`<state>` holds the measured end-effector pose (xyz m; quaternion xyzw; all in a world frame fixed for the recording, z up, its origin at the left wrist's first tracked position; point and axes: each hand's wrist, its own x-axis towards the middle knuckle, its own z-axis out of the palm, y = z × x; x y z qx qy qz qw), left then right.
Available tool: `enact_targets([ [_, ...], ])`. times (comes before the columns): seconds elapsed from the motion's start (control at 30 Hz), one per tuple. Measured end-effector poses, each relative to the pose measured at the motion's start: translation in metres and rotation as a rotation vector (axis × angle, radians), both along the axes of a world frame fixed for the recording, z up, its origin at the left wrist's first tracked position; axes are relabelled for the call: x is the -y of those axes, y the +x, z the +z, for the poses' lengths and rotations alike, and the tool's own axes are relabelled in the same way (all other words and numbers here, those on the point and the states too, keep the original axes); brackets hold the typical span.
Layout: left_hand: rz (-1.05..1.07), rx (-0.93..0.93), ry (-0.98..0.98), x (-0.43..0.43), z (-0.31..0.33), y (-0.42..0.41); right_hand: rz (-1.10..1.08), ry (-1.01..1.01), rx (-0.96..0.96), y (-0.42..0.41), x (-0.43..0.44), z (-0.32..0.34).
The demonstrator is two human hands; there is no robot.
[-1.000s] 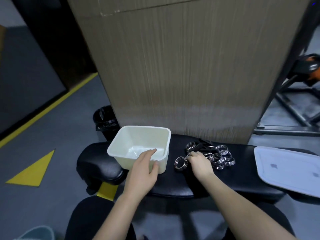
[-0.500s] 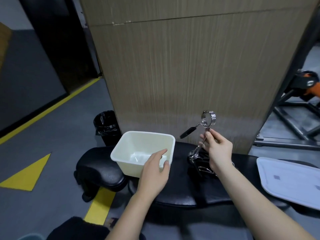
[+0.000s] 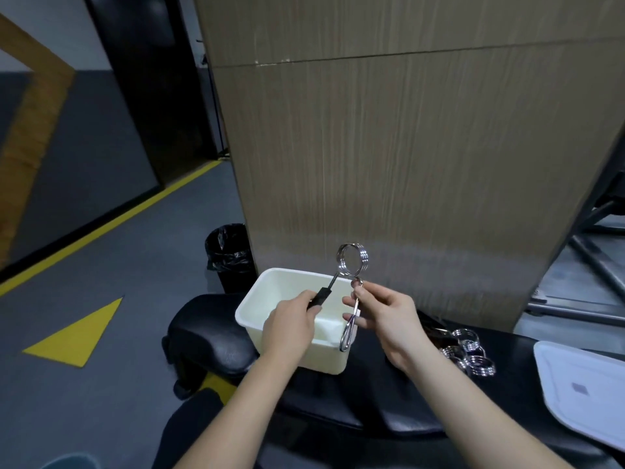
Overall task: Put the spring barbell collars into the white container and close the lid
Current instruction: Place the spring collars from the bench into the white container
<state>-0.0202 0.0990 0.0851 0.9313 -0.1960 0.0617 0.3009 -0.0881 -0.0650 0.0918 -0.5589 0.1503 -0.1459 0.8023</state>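
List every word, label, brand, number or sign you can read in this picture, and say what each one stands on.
No text can be read anywhere in this view.
The white lid carries a small grey square mark, too small and blurred to read.
The yellow triangle and yellow line painted on the floor are plain markings with no lettering.
The white container and the held spring barbell collar show no label.

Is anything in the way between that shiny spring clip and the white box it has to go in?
Nothing visible is. The spring collar is held up by the left hand and right hand, above the open white container. The lid lies off to the right on the bench.
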Motion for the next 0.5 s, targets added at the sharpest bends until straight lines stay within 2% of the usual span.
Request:
enact_targets([
  [0.07, 0.065, 0.066, 0.043, -0.011, -0.002, 0.009, -0.041, -0.227, -0.051, 0.018, -0.004, -0.013],
  [0.13, 0.135, 0.132, 0.081, -0.023, -0.004, 0.021, -0.126, -0.538, -0.179, 0.041, -0.002, -0.034],
  [0.17, 0.165, 0.148, 0.102, -0.028, -0.006, 0.028, -0.158, -0.615, -0.257, 0.051, 0.0, -0.045],
  [0.23, 0.2, 0.154, 0.165, -0.037, -0.01, 0.041, -0.107, -0.618, -0.452, 0.069, 0.004, -0.072],
  [0.3, 0.211, 0.15, 0.221, -0.043, -0.015, 0.051, 0.043, -0.558, -0.626, 0.074, 0.003, -0.099],
  [0.37, 0.2, 0.143, 0.248, -0.045, -0.019, 0.061, 0.083, -0.537, -0.651, 0.072, 0.001, -0.116],
  [0.5, 0.114, 0.18, 0.389, -0.03, -0.023, 0.089, 0.009, -0.576, -0.556, 0.073, 0.016, -0.094],
])
